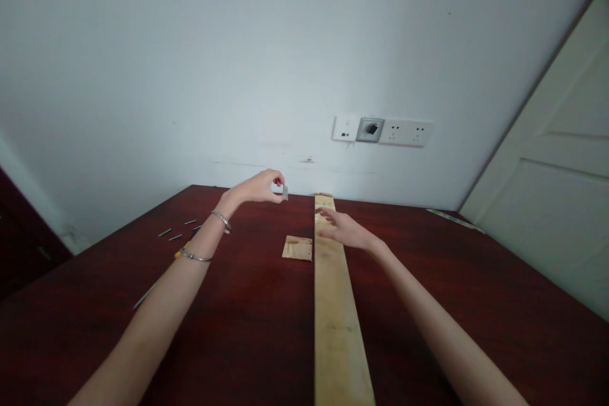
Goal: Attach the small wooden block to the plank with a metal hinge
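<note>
A long pale wooden plank (337, 311) lies lengthwise on the dark red table (247, 323), running away from me toward the wall. My right hand (345, 229) rests flat on the plank's far part, fingers stretched out. My left hand (259, 188) is raised above the table to the left of the plank, pinching a small grey metal piece (285, 191) between thumb and fingers. A small square wooden block (297, 247) lies on the table just left of the plank, below my left hand. Bracelets circle my left wrist and forearm.
Several nails (178, 231) lie scattered on the table at the far left. A white wall with a socket strip (383, 130) stands behind the table. A white door (556, 190) is at the right. A thin strip (451, 218) lies near the table's far right edge.
</note>
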### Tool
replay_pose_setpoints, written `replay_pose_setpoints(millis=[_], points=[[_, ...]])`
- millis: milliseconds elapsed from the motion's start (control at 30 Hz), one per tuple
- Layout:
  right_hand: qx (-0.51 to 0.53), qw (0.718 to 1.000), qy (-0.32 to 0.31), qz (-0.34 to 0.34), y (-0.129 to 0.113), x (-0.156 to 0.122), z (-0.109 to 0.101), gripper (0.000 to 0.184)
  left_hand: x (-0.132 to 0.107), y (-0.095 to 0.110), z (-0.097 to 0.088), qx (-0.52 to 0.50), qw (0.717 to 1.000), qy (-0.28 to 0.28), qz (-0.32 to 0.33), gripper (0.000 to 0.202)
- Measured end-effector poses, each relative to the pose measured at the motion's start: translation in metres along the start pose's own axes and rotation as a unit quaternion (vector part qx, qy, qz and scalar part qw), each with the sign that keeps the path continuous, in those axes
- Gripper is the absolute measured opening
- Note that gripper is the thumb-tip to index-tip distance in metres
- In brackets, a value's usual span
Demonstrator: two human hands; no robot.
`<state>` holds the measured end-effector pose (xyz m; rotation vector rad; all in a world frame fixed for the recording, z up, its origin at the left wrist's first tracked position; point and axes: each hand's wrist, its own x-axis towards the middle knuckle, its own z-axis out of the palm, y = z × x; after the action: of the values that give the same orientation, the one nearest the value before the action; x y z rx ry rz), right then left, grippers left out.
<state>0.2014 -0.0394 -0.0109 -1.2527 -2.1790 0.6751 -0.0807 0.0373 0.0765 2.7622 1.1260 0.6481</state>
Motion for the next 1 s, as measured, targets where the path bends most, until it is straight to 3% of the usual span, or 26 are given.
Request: replay_pose_setpoints(millis=[233, 367, 500, 733, 1000], points=[[0.241, 0.967, 0.082, 0.008, -0.039, 0.008, -0.017, 0.069, -0.001, 0.065, 0.012, -0.044, 0.993, 0.01, 0.109, 0.033], [0.35, 0.93, 0.095, 0.061, -0.059, 0.0, -0.019, 0.054, -0.006, 0.094, 0.012, 0.017, 0.99, 0.003, 0.143, 0.028], [0.416, 0.898, 0.115, 0.091, -0.064, -0.003, -0.018, 0.042, -0.012, 0.115, 0.014, 0.134, 0.977, 0.01, 0.168, 0.021], [0.448, 0.886, 0.1, 0.069, -0.057, 0.0, -0.014, 0.047, -0.018, 0.125, 0.026, 0.207, 0.961, 0.022, 0.181, 0.022], [0.391, 0.911, 0.113, 0.064, -0.056, -0.002, -0.019, 0.054, -0.016, 0.12, 0.036, 0.184, 0.964, 0.047, 0.188, 0.031]])
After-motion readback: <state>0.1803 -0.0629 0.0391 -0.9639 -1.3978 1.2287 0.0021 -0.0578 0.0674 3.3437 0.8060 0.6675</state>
